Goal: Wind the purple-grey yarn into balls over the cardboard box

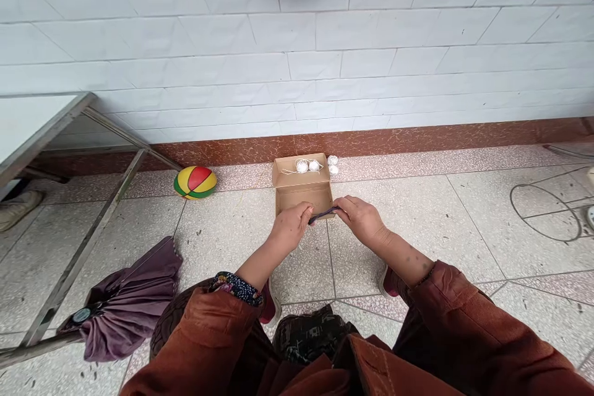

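Observation:
Between my two hands a short dark cord or strip [323, 214] is stretched, its exact kind too small to make out. My left hand [293, 224] pinches one end and my right hand [361, 216] grips the other. Both are closed and held above the front of an open brown cardboard box [304, 196] on the floor. In the box's raised lid lie two white round balls [308, 166] with white string trailing from them. Two more white round pieces [333, 164] sit just outside, at the lid's right side.
A red, yellow and green ball [195, 182] rests left of the box. Nearer me on the left lies a folded purple umbrella [132, 300], beside a metal-framed table [78, 108]. A wire hoop [545, 213] is on the right. A white tiled wall [297, 62] rises behind.

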`<state>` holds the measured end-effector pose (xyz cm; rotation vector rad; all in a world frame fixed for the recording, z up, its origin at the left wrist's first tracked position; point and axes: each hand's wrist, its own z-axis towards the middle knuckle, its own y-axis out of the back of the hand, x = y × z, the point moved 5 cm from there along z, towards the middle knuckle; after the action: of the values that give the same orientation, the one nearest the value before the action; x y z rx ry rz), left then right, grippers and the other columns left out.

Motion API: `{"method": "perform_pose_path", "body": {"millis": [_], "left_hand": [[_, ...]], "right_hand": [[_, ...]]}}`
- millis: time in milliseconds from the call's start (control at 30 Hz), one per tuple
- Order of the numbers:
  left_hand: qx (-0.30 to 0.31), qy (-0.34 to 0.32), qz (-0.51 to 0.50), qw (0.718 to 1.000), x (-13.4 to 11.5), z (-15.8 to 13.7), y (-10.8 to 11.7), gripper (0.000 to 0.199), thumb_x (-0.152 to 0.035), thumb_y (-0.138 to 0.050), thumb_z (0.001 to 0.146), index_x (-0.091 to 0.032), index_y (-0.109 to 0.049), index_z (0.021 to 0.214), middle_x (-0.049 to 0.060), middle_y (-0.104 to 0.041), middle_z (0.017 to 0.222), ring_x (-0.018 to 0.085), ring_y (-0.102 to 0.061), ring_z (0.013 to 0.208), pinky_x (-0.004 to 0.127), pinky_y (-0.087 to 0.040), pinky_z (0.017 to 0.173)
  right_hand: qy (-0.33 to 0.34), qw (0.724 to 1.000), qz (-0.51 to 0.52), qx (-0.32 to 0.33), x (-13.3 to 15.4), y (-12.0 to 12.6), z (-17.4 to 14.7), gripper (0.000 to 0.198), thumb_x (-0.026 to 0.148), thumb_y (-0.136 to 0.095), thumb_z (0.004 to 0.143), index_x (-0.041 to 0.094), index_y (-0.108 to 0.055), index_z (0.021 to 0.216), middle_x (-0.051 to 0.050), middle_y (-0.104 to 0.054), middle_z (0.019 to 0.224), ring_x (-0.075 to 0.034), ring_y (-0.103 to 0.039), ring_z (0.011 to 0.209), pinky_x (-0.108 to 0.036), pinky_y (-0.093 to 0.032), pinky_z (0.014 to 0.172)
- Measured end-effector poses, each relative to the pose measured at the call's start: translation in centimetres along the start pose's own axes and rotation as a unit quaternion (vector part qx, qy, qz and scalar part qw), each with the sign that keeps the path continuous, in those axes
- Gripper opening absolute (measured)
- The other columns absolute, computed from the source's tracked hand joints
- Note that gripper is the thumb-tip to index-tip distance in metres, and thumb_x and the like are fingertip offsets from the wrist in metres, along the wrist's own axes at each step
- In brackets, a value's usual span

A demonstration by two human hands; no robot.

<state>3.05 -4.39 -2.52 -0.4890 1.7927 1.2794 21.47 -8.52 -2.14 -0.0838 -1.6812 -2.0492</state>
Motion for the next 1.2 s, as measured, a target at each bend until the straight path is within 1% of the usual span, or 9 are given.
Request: {"method": "perform_pose_path", "body": {"millis": [100, 267, 467, 533, 633, 733, 800, 967, 1200], "left_hand": [[0.095, 0.028, -0.039, 0.994, 0.0, -0.1, -1.1, 0.032, -0.041, -0.05, 0.088, -0.019, -0.071, 0.078, 0.004, -0.071, 0.072, 0.019, -0.059, 0.071, 0.03, -0.041, 0.07], [0.191, 0.066, -0.207, 0.957, 0.4, -0.5, -3.2, 0.034, -0.048, -0.065, 0.077, -0.016, -0.074, 0.08, 0.003, -0.071, 0.073, 0.015, -0.055, 0.064, 0.025, -0.038, 0.061], [0.029, -0.013, -0.115, 0.993, 0.7, 0.3, -2.3, 0.016, -0.034, -0.071, 0.076, -0.021, -0.078, 0.081, 0.002, -0.068, 0.073, 0.017, -0.058, 0.07, 0.027, -0.041, 0.066], [-0.06, -0.077, -0.065, 0.993, 0.1, 0.4, -1.5, 0.013, -0.03, -0.068, 0.08, -0.023, -0.079, 0.085, 0.003, -0.066, 0.078, 0.017, -0.058, 0.075, 0.028, -0.042, 0.07], [-0.138, -0.133, -0.072, 0.979, -0.8, 0.2, -0.9, 0.012, -0.029, -0.07, 0.081, -0.025, -0.079, 0.086, 0.004, -0.063, 0.086, 0.017, -0.058, 0.081, 0.029, -0.044, 0.073], [-0.15, -0.117, -0.144, 0.971, -1.0, 0.2, -1.3, 0.013, -0.032, -0.07, 0.081, -0.024, -0.079, 0.086, 0.004, -0.064, 0.084, 0.016, -0.059, 0.08, 0.029, -0.045, 0.073], [-0.14, -0.064, -0.224, 0.962, -0.7, 0.3, -1.9, 0.015, -0.034, -0.072, 0.079, -0.022, -0.079, 0.086, 0.004, -0.067, 0.083, 0.016, -0.06, 0.077, 0.029, -0.047, 0.072], [-0.108, 0.056, -0.425, 0.897, 0.0, 0.4, -3.4, 0.032, -0.032, -0.08, 0.069, -0.017, -0.073, 0.096, 0.002, -0.071, 0.078, 0.012, -0.061, 0.068, 0.028, -0.049, 0.07], [-0.04, 0.029, -0.441, 0.896, -1.3, 0.5, -3.1, 0.037, -0.03, -0.08, 0.068, -0.017, -0.074, 0.102, 0.001, -0.069, 0.072, 0.012, -0.062, 0.066, 0.026, -0.048, 0.069]], "right_hand": [[0.061, 0.997, -0.037, -0.023, 0.7, 0.5, -0.3, 0.017, 0.024, -0.048, 0.101, 0.021, -0.063, 0.108, -0.006, -0.069, 0.093, -0.021, -0.06, 0.088, -0.029, -0.045, 0.071], [0.091, 0.994, -0.041, -0.048, 0.7, 1.6, -0.4, 0.021, 0.024, -0.046, 0.102, 0.021, -0.066, 0.108, -0.006, -0.07, 0.092, -0.022, -0.057, 0.085, -0.031, -0.044, 0.071], [-0.015, 0.991, 0.118, -0.065, -0.4, 1.2, 0.0, 0.013, 0.028, -0.058, 0.095, 0.023, -0.071, 0.094, -0.005, -0.071, 0.084, -0.022, -0.055, 0.082, -0.032, -0.043, 0.072], [-0.093, 0.964, 0.243, -0.064, -1.0, 0.4, 0.1, 0.012, 0.033, -0.063, 0.09, 0.024, -0.07, 0.088, -0.003, -0.07, 0.079, -0.021, -0.055, 0.079, -0.032, -0.042, 0.07], [-0.19, 0.863, 0.467, -0.022, -1.1, -1.3, 0.3, 0.023, 0.045, -0.067, 0.083, 0.022, -0.068, 0.081, -0.001, -0.067, 0.076, -0.017, -0.055, 0.074, -0.03, -0.041, 0.067], [-0.242, 0.76, 0.603, 0.013, -0.6, -2.3, 0.6, 0.031, 0.051, -0.071, 0.077, 0.021, -0.067, 0.08, 0.0, -0.067, 0.077, -0.013, -0.05, 0.064, -0.027, -0.036, 0.06], [-0.257, 0.725, 0.639, 0.018, -0.4, -2.4, 0.7, 0.034, 0.053, -0.074, 0.075, 0.02, -0.068, 0.082, 0.0, -0.067, 0.078, -0.011, -0.044, 0.06, -0.026, -0.031, 0.057], [-0.265, 0.699, 0.664, 0.014, 0.0, -2.3, 0.7, 0.034, 0.052, -0.078, 0.073, 0.02, -0.067, 0.081, -0.001, -0.068, 0.079, -0.011, -0.043, 0.06, -0.025, -0.03, 0.057], [-0.288, 0.675, 0.679, 0.031, -0.1, -3.1, 0.4, 0.033, 0.049, -0.081, 0.07, 0.019, -0.068, 0.076, 0.001, -0.066, 0.074, -0.009, -0.04, 0.057, -0.025, -0.024, 0.053]]}}
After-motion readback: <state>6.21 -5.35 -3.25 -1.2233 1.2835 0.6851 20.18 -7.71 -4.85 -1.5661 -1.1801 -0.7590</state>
